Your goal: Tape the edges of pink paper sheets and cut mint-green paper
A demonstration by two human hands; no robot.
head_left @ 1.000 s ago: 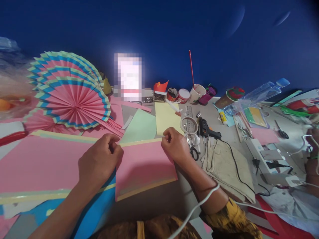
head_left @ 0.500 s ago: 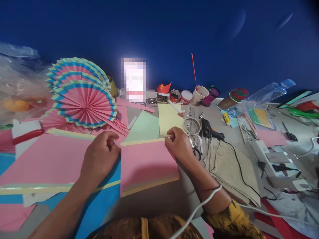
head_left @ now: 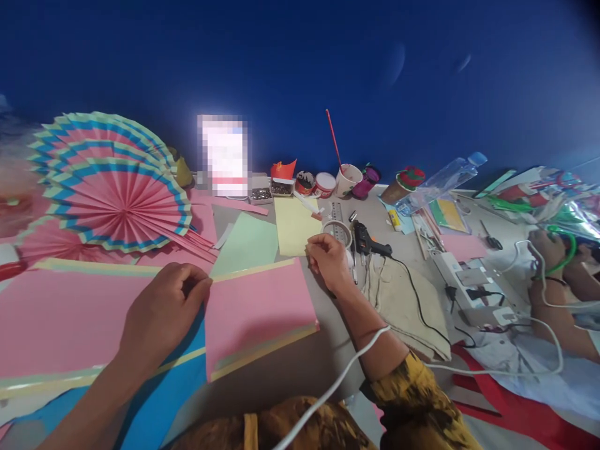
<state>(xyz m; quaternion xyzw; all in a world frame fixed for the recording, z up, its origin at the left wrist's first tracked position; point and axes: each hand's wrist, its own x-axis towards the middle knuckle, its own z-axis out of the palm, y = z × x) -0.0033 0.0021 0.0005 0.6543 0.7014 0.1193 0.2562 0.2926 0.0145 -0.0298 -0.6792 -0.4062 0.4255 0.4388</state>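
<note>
A pink paper sheet [head_left: 257, 312] with cream and green strips along its edges lies in front of me. My left hand [head_left: 162, 306] is closed, thumb and finger pinched at the sheet's upper left corner. Just right of the sheet's upper right corner is my right hand [head_left: 328, 259], its fingers curled together; whatever they hold, if anything, is hidden. Beyond it lie a pale yellow sheet [head_left: 296, 225] and a green sheet [head_left: 248, 240]. Under my left arm a larger pink sheet [head_left: 79, 319] rests over blue paper [head_left: 164, 394].
Pleated paper fans [head_left: 124, 206] stand back left. A roll of tape [head_left: 337, 231], a glue gun [head_left: 368, 240] and a folded cloth [head_left: 407, 306] lie right of my right hand. Further right are a power strip [head_left: 469, 281] and another person's hand [head_left: 548, 250]. A white cable [head_left: 347, 375] crosses my right forearm.
The view has turned right, so the scene sits further left. My right hand has come away from the pink sheet's upper right corner. Another person's hands now show at the right.
</note>
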